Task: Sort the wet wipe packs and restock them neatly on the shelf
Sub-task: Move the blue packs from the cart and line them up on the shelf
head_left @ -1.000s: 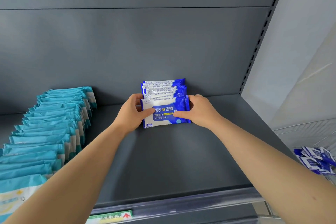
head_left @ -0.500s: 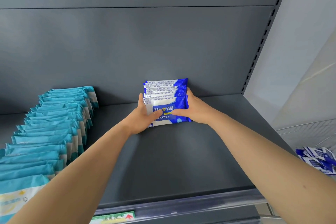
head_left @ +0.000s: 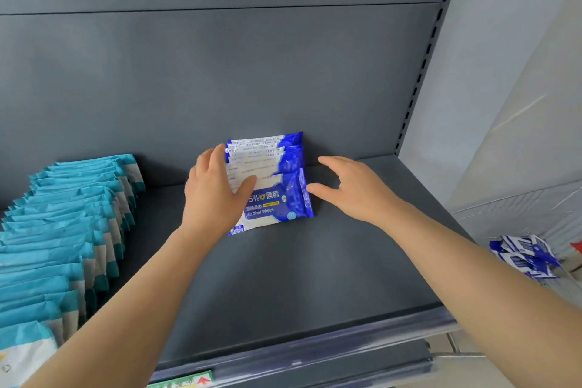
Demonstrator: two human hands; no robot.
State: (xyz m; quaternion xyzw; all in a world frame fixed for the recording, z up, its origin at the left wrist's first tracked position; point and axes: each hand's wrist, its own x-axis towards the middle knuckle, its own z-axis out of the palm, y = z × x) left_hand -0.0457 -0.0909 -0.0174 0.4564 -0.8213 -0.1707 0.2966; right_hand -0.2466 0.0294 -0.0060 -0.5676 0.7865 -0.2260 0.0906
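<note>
Several blue-and-white alcohol wipe packs (head_left: 277, 186) stand in a leaning row against the back panel of the dark grey shelf (head_left: 283, 277). My left hand (head_left: 214, 195) rests on the row's left side, thumb across the front pack's face. My right hand (head_left: 349, 189) hovers just right of the row, fingers spread, with a small gap between it and the packs. A long row of teal wipe packs (head_left: 63, 230) fills the shelf's left part.
A pile of loose blue wipe packs (head_left: 522, 255) lies in a wire basket at the lower right. The shelf's slotted upright (head_left: 425, 66) stands on the right. A price rail (head_left: 299, 359) with a green label (head_left: 185, 381) runs along the front edge.
My right hand has let go of the blue packs and pulled slightly to the right. My left hand slid up along the row's left side. The row stays against the back panel.
</note>
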